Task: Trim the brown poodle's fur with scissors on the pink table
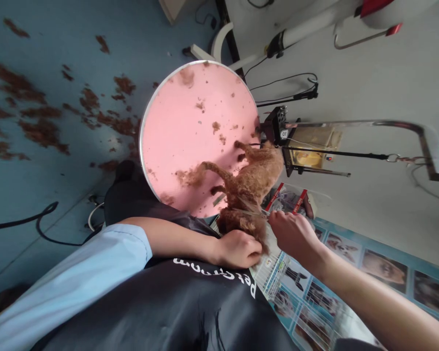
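Round pink table out beyond the fingers, brown dog on it, head fur gripped by the left hand. Right hand clasps a slim, blurred tool just beside; best steady that head, left fingers clear.

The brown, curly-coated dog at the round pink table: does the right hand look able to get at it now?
Probably yes: the right hand, gripping a thin, blurred tool, is beside the dog, and nothing visible blocks it.
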Motion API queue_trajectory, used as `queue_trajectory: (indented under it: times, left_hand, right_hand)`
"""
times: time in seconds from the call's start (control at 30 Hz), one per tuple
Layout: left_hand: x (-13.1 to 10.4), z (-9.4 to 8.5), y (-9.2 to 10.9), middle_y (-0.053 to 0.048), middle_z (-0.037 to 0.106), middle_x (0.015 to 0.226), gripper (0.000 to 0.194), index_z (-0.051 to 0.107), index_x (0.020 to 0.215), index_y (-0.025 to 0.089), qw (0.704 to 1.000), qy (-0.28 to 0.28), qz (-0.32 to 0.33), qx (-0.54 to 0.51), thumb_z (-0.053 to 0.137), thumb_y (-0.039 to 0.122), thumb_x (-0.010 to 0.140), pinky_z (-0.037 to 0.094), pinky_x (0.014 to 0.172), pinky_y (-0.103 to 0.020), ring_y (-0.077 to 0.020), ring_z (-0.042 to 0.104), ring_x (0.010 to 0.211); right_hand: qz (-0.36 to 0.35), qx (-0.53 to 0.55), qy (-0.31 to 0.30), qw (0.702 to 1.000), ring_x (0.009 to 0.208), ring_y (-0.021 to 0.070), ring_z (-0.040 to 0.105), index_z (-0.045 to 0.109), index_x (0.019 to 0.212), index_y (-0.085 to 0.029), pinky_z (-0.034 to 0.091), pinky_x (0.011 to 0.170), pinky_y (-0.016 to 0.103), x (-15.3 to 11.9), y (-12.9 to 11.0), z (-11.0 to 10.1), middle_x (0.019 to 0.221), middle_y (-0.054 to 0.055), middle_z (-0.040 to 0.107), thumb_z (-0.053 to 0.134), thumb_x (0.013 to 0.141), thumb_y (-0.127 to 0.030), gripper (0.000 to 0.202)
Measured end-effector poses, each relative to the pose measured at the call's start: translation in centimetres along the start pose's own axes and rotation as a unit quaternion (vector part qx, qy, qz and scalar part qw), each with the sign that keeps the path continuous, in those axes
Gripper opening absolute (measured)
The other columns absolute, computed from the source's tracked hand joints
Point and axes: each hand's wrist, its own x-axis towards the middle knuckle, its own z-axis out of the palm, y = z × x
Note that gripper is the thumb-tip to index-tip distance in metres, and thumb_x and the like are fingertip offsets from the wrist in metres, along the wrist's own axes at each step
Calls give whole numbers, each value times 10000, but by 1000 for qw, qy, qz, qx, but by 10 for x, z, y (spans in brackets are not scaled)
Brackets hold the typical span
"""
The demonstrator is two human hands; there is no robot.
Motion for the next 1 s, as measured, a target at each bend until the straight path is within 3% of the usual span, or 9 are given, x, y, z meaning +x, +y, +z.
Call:
queue_trajectory:
  times: [0.27, 0.47, 0.7, 1.0]
  left_hand:
    - [0, 2, -1, -50, 684, 722, 213, 680, 731, 155, 1000, 4, 2, 3, 575, 293, 855, 409, 602, -256, -165, 652, 687]
    - [-1, 1, 0, -49, 682, 719, 216, 687, 739, 158, 1000, -5, -4, 2, 579, 305, 854, 412, 612, -244, -155, 643, 687]
    - [-1, 0, 1, -46, 680, 712, 202, 697, 750, 159, 1000, -8, -11, -4, 592, 303, 846, 409, 615, -239, -150, 636, 685]
    - [-2, 3, -2, -31, 661, 670, 189, 659, 693, 163, 1000, 15, 1, -16, 597, 277, 830, 409, 601, -237, -146, 636, 661]
  right_hand:
    - [0, 10, 7, 1000, 626, 234, 682, 579, 809, -112, 345, 457, 265, 4, 2, 6, 686, 94, 645, 458, 768, 63, 217]
    - [-2, 23, 6, 1000, 705, 240, 689, 590, 866, -105, 384, 528, 263, 10, 6, 5, 756, 115, 661, 523, 751, 7, 174]
    - [1, 44, -33, 998, 706, 232, 700, 604, 910, -101, 357, 510, 255, 12, 14, 6, 745, 107, 674, 464, 802, 9, 208]
    - [-10, 77, -8, 997, 709, 202, 682, 591, 914, -130, 368, 564, 257, 23, 33, 25, 780, 79, 671, 478, 778, -19, 209]
